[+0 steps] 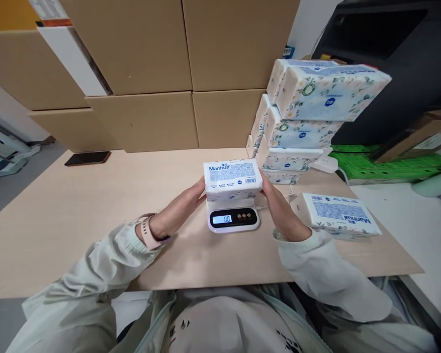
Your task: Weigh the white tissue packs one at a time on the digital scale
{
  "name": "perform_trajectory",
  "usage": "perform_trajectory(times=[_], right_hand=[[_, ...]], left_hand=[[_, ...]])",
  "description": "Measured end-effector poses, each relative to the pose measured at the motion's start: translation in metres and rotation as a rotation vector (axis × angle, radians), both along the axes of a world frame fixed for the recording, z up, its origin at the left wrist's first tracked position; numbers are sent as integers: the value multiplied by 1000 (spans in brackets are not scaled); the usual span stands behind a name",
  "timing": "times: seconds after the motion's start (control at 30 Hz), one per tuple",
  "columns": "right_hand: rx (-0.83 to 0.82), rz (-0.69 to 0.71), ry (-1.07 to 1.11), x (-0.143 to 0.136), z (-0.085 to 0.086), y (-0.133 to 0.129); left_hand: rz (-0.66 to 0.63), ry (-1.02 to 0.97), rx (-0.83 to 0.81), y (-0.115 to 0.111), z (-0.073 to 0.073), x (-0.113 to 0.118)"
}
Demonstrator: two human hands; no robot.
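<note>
A white pack of tissues (232,179) with blue "Manhua" lettering is gripped at its two ends between my hands, over a small white digital scale (233,226). The scale's lit display reads 0.0. My left hand (180,208) presses on the pack's left end, and my right hand (281,206) on its right end; most fingertips are hidden behind it. Whether the pack's underside touches the scale's plate, I cannot tell. To the right of my right hand lies another tissue pack (340,215), its lettering upside down to me.
Tissue packs in a tall stack (308,130) stand at the back right. Cardboard boxes (161,122) wall off the table's far side. A dark phone (87,158) lies at the back left of the wooden table (95,206). A green crate (397,166) sits beyond the right edge.
</note>
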State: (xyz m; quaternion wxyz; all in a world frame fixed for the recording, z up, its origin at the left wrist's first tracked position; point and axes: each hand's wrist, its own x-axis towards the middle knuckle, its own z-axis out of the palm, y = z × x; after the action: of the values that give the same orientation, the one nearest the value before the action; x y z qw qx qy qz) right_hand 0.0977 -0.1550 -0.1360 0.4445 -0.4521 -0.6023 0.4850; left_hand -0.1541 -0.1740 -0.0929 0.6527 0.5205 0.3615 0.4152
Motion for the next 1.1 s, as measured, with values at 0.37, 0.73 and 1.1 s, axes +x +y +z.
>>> perform_trajectory(times=[0.37, 0.73, 1.1], right_hand=[[109, -350, 131, 10, -38, 4], [94, -439, 236, 15, -43, 9], [95, -390, 186, 15, -45, 6]], left_hand=[[512, 11, -21, -9, -66, -23], [622, -45, 35, -15, -82, -39], [587, -61, 4, -17, -81, -36]])
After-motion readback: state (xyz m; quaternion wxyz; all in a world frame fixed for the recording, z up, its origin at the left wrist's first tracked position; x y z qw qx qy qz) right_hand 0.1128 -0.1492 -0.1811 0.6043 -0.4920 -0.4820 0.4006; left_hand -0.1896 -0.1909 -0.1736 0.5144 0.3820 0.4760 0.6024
